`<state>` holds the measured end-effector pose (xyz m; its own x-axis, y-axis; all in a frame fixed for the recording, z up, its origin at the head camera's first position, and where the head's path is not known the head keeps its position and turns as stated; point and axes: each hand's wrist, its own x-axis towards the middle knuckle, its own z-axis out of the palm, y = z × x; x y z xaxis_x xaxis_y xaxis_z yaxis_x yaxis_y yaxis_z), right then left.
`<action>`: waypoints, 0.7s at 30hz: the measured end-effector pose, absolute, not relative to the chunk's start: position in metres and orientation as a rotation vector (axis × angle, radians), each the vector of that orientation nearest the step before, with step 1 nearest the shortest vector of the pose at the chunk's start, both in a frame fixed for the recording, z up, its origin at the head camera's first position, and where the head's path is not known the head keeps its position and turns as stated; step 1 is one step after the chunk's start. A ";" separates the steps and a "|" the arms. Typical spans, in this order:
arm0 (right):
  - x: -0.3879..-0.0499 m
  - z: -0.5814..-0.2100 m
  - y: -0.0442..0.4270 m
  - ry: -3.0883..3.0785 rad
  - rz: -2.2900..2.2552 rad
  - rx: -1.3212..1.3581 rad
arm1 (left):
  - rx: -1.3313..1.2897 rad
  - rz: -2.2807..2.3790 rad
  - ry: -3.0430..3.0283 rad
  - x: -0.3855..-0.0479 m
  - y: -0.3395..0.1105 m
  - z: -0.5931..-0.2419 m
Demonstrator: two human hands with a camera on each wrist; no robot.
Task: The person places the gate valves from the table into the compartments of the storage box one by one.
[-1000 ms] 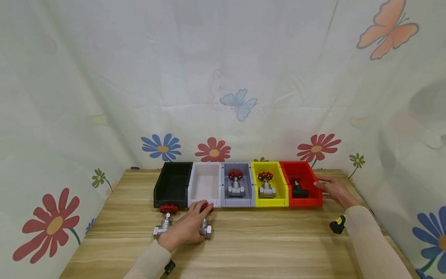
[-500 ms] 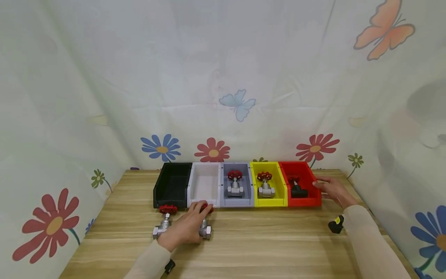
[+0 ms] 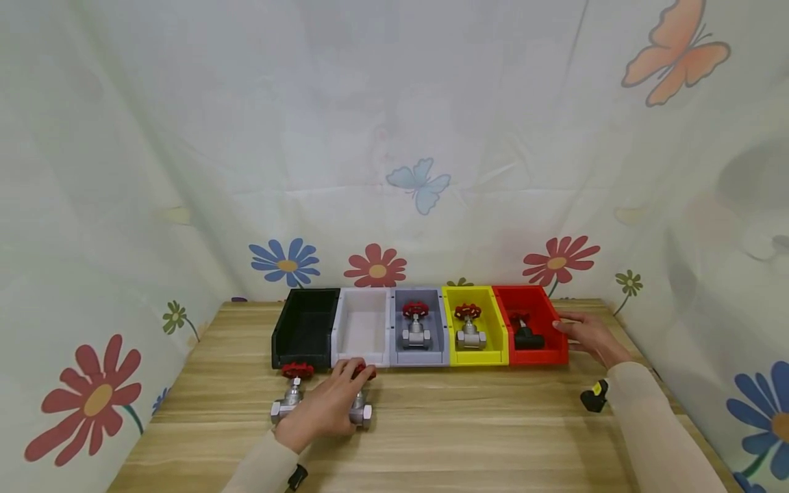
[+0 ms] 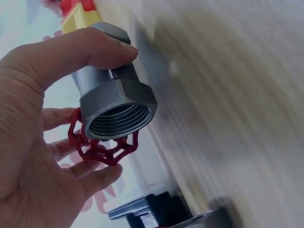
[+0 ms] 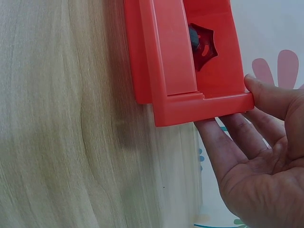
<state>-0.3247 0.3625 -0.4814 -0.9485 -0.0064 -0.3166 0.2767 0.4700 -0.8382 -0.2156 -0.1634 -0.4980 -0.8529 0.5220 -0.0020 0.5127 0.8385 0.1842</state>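
In the head view my left hand grips a steel valve with a red handwheel in front of the white bin. In the left wrist view the thumb lies across the valve's body, and the fingers reach behind the red handwheel. A second valve with a red wheel stands just left of that hand. My right hand holds the outer side wall of the red bin. Its thumb is at the rim, the other fingers against the outside, in the right wrist view.
Joined to the red bin are a yellow bin and a grey bin, each with a red-wheeled valve. A white bin and a black bin continue the row. A dark valve lies in the red bin. A patterned curtain hangs behind.
My left hand and its valve have shifted very slightly toward the near edge of the table. The right hand stays at the red bin.
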 end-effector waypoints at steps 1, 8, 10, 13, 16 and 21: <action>-0.325 -0.482 0.363 2.442 -1.474 0.234 | 0.830 0.279 2.957 -0.215 -0.163 -0.496; -0.324 -0.480 0.362 2.448 -1.461 0.230 | 0.809 0.300 2.961 -0.211 -0.160 -0.481; -0.324 -0.480 0.362 2.450 -1.458 0.226 | 0.801 0.297 2.969 -0.210 -0.160 -0.477; -0.324 -0.479 0.362 2.452 -1.456 0.226 | 0.796 0.286 2.983 -0.208 -0.159 -0.471; -0.324 -0.478 0.362 2.450 -1.456 0.225 | 0.798 0.307 2.989 -0.208 -0.159 -0.465; -0.324 -0.478 0.362 2.448 -1.455 0.231 | 0.786 0.335 3.014 -0.209 -0.160 -0.455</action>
